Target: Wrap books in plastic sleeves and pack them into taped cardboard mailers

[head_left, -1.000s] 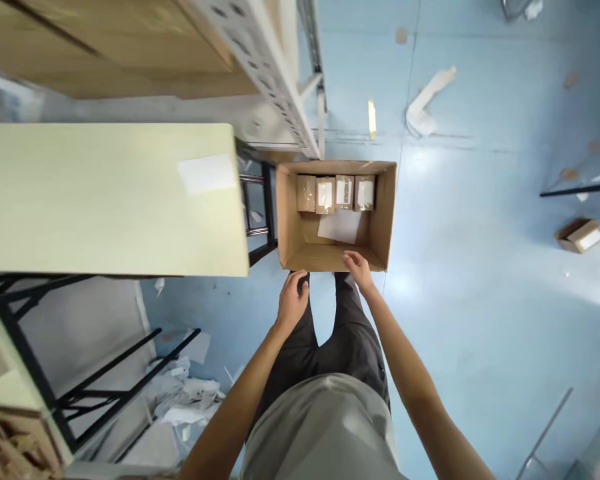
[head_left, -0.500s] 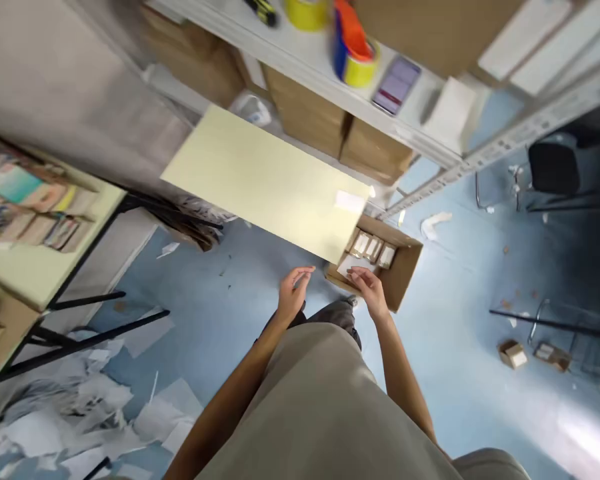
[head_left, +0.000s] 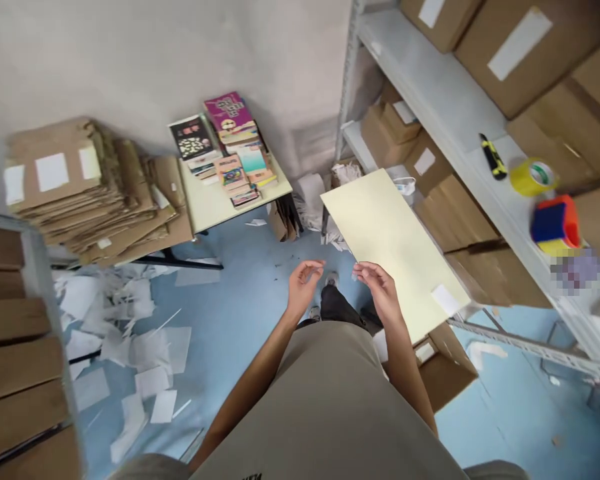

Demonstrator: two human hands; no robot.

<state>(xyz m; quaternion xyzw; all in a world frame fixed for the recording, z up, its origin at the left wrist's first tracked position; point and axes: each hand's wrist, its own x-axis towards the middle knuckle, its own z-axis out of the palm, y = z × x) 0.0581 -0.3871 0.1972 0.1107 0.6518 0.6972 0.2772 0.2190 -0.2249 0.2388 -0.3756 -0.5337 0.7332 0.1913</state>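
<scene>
**Stockroom aisle: 2 bare hands beside a pale table**

Metal shelving point(head_left: 433, 87) flanks the right; pale table point(head_left: 395, 247) juts into the aisle, an open carton point(head_left: 443, 367) under its near corner. Blue floor point(head_left: 240, 320) ahead offers room. Left hand point(head_left: 303, 285) and right hand point(head_left: 380, 293): loosely curled, holding nothing, right beside the table edge. Best kept clear of that corner.

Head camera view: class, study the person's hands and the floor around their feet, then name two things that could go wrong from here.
1. Loose paper scraps litter the blue floor; a step that way could slip.
2. The open carton sits close beside the person's feet, half under the pale table; it may trip them. Left hand and right hand seem to hold nothing.
</scene>
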